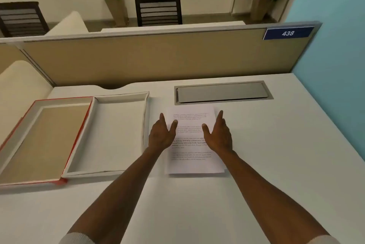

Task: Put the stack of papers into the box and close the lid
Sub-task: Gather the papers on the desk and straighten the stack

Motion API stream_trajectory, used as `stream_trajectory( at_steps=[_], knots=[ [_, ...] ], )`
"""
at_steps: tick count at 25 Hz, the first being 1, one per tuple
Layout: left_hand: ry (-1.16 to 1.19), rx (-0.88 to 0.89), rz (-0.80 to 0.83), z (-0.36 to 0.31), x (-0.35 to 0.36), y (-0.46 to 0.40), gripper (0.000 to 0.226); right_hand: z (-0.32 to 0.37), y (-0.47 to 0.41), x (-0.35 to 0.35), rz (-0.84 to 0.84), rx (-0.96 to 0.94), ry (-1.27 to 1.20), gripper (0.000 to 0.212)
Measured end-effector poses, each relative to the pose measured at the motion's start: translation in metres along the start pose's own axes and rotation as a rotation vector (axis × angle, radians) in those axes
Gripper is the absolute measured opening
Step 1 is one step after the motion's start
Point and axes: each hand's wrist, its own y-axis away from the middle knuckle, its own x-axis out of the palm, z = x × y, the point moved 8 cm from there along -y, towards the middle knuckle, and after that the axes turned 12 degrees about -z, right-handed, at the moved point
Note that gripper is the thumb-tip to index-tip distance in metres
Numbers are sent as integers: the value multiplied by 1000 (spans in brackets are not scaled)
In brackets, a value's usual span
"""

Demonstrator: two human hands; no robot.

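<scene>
**Hands poised either side of the papers, box waiting open**

The stack of papers (pixel 194 141) lies flat on the white desk (pixel 276 154), directly under and between the two hands. The left hand (pixel 161 137) sits over the stack's left edge and the right hand (pixel 218 137) over its right edge, both spread, palms facing each other, thumbs resting on or just above the printed top sheet. Neither hand grips anything yet; whether the fingers touch the desk beside the paper I cannot tell.

The stack looks thin and light, and I'd judge it floppy: lifted from one side it would sag and the sheets could fan apart. The smooth desk gives little purchase, so sliding fingers under both long edges, thumbs on top, seems the safest hold.

The box (pixel 146 117) lies open just to the left of the left hand, its near wall almost touching the stack's left edge, its tray bare. The lid (pixel 87 123), red-edged, lies flung open further left, hinged along the box's far side from the hands. The papers must clear that low wall. Beyond the fingertips sits a grey cable hatch (pixel 223 92); to the right of the right hand the desk is open.
</scene>
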Motion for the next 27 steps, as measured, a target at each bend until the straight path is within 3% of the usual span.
stream_trajectory(
  at_steps=[4,10,14,16,18,21,27],
  knots=[
    [102,-153,68,24,23,9,80,-29,5,21,93,97,82,93],
    [315,-324,31,24,39,9,82,-40,-4,32,133,107,120,100],
    [488,-568,16,30,47,4,84,-43,-8,33,146,115,134,102],
    [537,-699,-2,36,47,-3,79,-43,-8,34,145,117,127,102],
    [581,-791,-3,40,48,-8,59,-42,-7,33,135,121,126,101],
    [533,-761,29,33,52,-15,30,-42,-6,33,129,129,128,99],
    [419,-691,186,21,57,-23,40,-40,-5,33,115,118,130,96]
  ],
)
